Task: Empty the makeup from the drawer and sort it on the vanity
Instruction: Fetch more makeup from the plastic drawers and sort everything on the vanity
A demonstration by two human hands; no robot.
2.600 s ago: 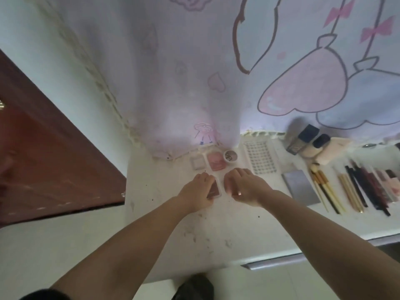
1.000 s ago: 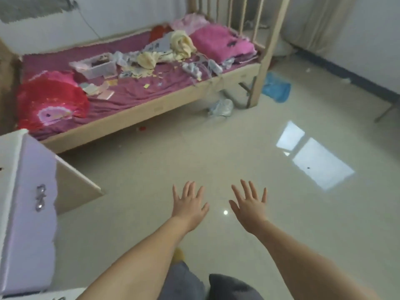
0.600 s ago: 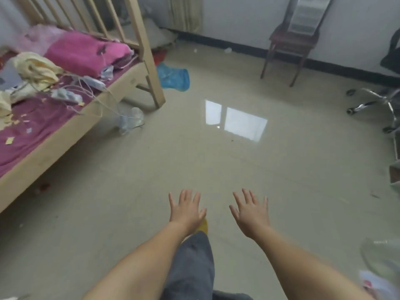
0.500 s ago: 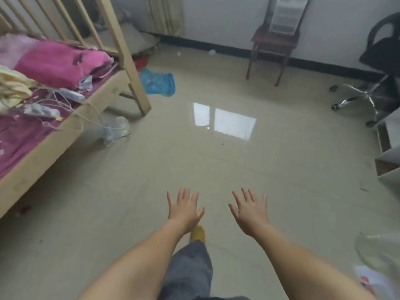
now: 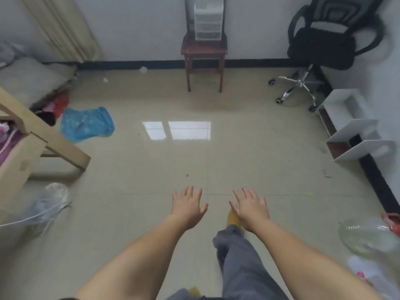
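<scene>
The fingers of the left hand (image 5: 188, 205) are straight and spread, holding nothing; those of the right hand (image 5: 251, 206) are the same, fanned and bare. Both hands hang palm-down over the tiled floor (image 5: 249, 152), side by side and apart, well short of the wooden chair (image 5: 204, 51) against the far wall. Below the right hand a leg in grey trousers (image 5: 238, 252) steps forward with a yellow shoe (image 5: 232, 219).

Taking the chair as the landmark: a small clear plastic drawer unit (image 5: 207, 18) stands on its seat. Whether that is the drawer the task means, or whether it holds any makeup, cannot be told from here. Right of the chair is a black office chair (image 5: 324, 40), and nearer than that, along the right wall, a white shelf unit (image 5: 355, 131). Left of the chair hangs a beige curtain (image 5: 62, 29); nearer and further left lie a blue plastic bag (image 5: 86, 123) and the corner of a wooden bed frame (image 5: 39, 139).

No makeup and no vanity are in view, so how much has been sorted cannot be read here. With both hands empty and the person walking across the room, this looks like a stretch between loads, or the end of the job. If the drawer unit on the chair is the source, it may yet need checking or emptying.
</scene>
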